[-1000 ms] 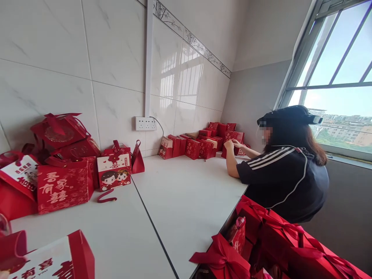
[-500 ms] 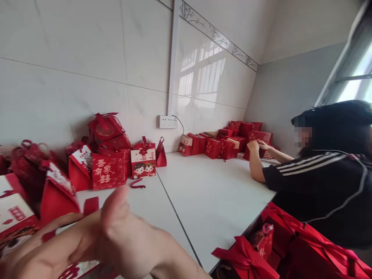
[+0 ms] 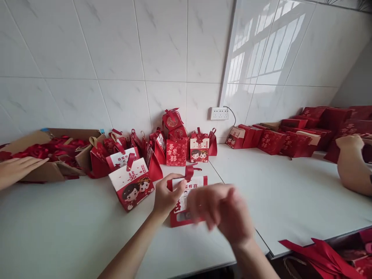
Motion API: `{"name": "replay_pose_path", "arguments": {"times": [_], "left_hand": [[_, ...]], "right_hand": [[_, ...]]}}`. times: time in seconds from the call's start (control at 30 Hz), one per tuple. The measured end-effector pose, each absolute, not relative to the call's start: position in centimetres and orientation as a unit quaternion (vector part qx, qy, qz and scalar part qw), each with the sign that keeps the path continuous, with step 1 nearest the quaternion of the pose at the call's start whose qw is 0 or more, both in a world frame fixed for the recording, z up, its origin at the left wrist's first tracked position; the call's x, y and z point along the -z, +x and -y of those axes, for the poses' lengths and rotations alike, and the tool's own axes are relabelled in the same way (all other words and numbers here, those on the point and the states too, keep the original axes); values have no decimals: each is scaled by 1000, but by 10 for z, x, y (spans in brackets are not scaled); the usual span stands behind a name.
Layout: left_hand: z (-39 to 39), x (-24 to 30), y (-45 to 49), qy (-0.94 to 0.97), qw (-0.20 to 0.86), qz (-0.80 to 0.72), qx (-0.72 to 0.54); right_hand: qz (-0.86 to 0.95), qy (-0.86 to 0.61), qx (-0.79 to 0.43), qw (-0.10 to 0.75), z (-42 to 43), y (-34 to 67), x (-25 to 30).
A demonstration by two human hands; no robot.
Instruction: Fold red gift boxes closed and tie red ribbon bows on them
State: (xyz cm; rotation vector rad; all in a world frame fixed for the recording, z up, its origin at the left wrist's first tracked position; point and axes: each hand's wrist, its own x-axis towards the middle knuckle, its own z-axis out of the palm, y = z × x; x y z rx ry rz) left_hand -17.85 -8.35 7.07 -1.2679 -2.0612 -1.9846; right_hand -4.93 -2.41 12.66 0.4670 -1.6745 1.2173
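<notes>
A red and white gift box with a cartoon couple stands on the white table in front of me. My left hand pinches its top left edge, just beside the red ribbon handle. My right hand hovers in front of the box's right half, smeared by motion, so its fingers cannot be read. A matching gift box lies tilted just to the left of my left hand.
Several finished red boxes line the tiled wall. A cardboard carton of red ribbons sits at the left, with another person's hand by it. A co-worker's arm rests at the right. Red ribbons lie below the table edge.
My view has swung left from the co-worker at the window to the table before me. My left hand now pinches the gift box and my right hand has come in front of it.
</notes>
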Motion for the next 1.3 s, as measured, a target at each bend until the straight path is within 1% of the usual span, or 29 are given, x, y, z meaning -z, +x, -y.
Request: {"name": "replay_pose_path", "arguments": {"times": [0.03,0.07,0.1,0.13,0.2,0.3,0.37,0.53,0.7,0.77,1.0,1.2,1.3], "left_hand": [[83,-70,-179,-405,4,655,638],[83,-70,-179,-405,3,651,641],[82,-70,-179,-406,3,648,645],[82,-70,-179,-406,3,644,648],[81,-70,-179,-406,7,639,653],[80,-71,-179,-414,0,632,656],[80,-70,-180,-418,5,629,655],[79,-70,-180,-418,33,644,640],[79,-72,-178,-420,52,654,627],[80,-72,-178,-416,56,661,623],[80,-71,-179,-412,63,679,604],[80,-72,-180,-420,52,669,611],[79,-73,-180,-423,42,666,613]], "right_hand": [[646,162,-510,544,12,-44,-118],[624,108,-476,610,0,-42,-110],[627,58,-417,656,-11,-43,-102],[657,17,-360,662,-21,-48,-95],[709,16,-312,632,-37,-62,-84],[782,63,-280,554,-46,-82,-77],[794,81,-273,537,-46,-90,-76],[788,65,-304,532,-39,-88,-70],[789,59,-267,550,-37,-81,-65],[790,55,-271,547,-37,-81,-64],[786,21,-284,549,-33,-83,-62],[794,7,-310,523,-31,-82,-66],[787,10,-325,524,-31,-83,-67]]}}
